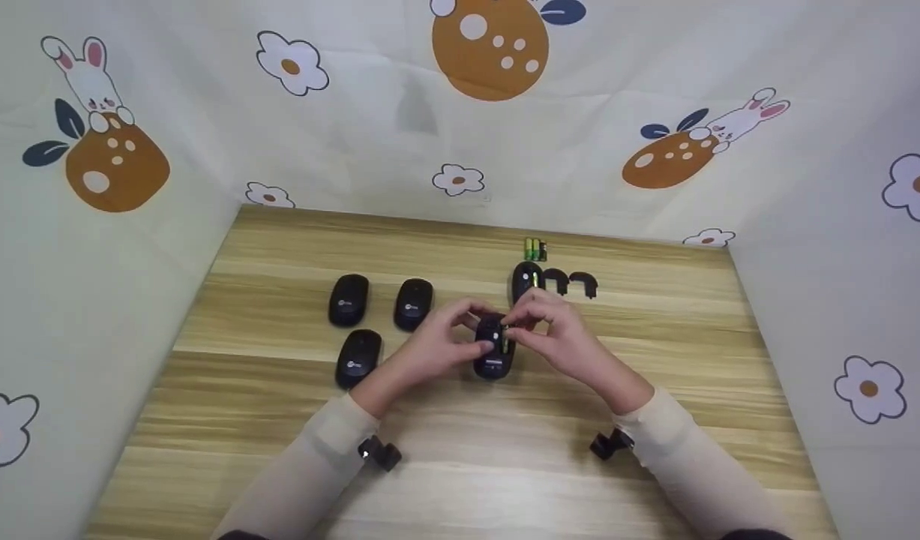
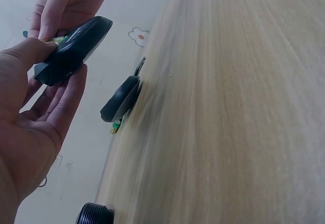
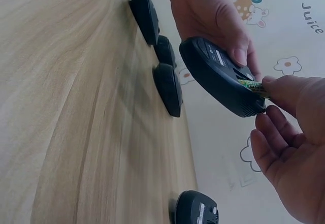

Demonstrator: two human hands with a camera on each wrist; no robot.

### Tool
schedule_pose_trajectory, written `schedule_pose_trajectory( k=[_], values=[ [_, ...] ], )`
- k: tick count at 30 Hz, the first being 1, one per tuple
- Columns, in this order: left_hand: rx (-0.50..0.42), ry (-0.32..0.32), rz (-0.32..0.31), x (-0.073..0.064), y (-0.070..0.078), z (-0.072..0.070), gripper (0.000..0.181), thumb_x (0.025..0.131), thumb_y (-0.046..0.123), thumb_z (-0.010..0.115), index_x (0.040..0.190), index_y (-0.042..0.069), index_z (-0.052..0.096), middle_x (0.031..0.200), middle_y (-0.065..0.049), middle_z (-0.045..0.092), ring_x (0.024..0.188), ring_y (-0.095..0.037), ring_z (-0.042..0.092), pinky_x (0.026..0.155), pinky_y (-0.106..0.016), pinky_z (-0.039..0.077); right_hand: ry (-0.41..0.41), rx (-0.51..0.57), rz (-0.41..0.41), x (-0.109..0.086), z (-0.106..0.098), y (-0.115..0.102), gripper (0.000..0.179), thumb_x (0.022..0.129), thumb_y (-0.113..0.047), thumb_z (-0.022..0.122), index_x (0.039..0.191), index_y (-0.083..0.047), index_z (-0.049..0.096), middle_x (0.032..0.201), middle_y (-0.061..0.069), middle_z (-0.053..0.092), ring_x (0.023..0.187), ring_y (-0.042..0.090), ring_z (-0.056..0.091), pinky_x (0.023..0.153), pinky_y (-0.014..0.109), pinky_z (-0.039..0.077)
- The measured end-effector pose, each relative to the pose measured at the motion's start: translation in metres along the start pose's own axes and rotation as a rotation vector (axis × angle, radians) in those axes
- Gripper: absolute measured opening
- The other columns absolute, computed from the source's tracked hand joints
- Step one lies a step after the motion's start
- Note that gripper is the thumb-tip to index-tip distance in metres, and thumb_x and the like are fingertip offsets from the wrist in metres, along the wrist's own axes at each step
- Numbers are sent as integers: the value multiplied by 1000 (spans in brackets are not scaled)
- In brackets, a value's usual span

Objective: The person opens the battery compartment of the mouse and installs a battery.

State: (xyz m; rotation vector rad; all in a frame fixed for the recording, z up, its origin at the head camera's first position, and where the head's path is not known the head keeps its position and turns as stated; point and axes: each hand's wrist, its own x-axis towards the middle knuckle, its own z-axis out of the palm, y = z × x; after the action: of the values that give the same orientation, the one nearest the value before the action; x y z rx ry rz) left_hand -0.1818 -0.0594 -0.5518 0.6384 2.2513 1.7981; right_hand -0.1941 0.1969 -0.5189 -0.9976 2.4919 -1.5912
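My left hand (image 1: 441, 341) holds a black computer mouse (image 1: 492, 367) with its underside turned up, clear of the table in both wrist views. My right hand (image 1: 561, 334) pinches a green-and-yellow battery (image 3: 252, 86) between thumb and fingers at the open slot in the mouse's underside. Part of the battery lies inside the slot. Just beyond the hands, a second mouse (image 1: 525, 277) lies underside up with a battery showing in it. Two curved black battery covers (image 1: 555, 273) (image 1: 584, 279) lie to its right.
Three black mice (image 1: 349, 300) (image 1: 414, 304) (image 1: 358, 358) stand upright to the left, one close to my left forearm. Several small batteries (image 1: 533, 249) lie together near the back edge of the wooden table (image 1: 445, 480). Patterned cloth walls (image 1: 370, 150) enclose the back and sides.
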Motion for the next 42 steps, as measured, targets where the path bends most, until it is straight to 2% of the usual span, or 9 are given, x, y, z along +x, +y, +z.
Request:
schedule_pose_trajectory(
  k=[3,6,10,13,17,24,35,42],
  values=[
    [14,11,10,1,0,0,48,95,8,86,139,11,69,135,-4,71,114,-24,71,99,-51,63,7,11,9,-1,1,1,14,95,-6,86,107,-13,85,108,4,69,96,22,65,84,30,59],
    [10,16,23,0,0,0,47,95,7,86,139,10,69,134,-6,72,113,-25,72,94,-46,65,12,39,14,0,2,1,13,96,-4,85,106,-12,84,115,7,70,104,24,67,90,33,62],
    [3,23,40,0,2,0,47,96,6,86,140,9,69,135,-8,71,114,-26,71,86,-43,68,9,152,82,0,5,0,10,99,-1,80,108,-4,82,126,13,73,116,28,70,99,43,64],
    [8,35,48,0,2,0,48,95,6,86,140,9,69,137,-7,71,115,-26,70,89,-46,67,15,256,141,-1,8,0,10,100,3,77,110,2,78,129,19,73,121,29,71,103,41,63],
    [3,48,58,1,2,1,49,94,4,86,140,9,70,136,-7,70,115,-25,69,91,-46,67,32,332,160,-1,10,-1,11,100,6,76,110,8,74,130,24,71,122,28,71,106,37,61],
    [5,61,74,1,4,2,49,93,4,86,140,11,70,136,-5,69,115,-24,69,88,-35,67,47,340,159,-1,11,-3,8,100,5,76,107,6,73,130,21,72,121,28,72,104,39,62],
    [-28,59,85,3,4,4,51,93,0,86,140,10,70,135,-7,69,114,-25,70,88,-36,67,75,327,200,-2,10,-3,17,98,7,76,113,8,68,127,21,72,115,26,72,102,38,62],
    [-30,62,86,4,3,6,51,93,-2,86,140,11,71,136,-6,68,114,-25,69,86,-36,68,87,294,168,-2,10,-3,20,98,7,76,116,7,68,123,22,72,111,26,72,100,36,62]
  ],
)
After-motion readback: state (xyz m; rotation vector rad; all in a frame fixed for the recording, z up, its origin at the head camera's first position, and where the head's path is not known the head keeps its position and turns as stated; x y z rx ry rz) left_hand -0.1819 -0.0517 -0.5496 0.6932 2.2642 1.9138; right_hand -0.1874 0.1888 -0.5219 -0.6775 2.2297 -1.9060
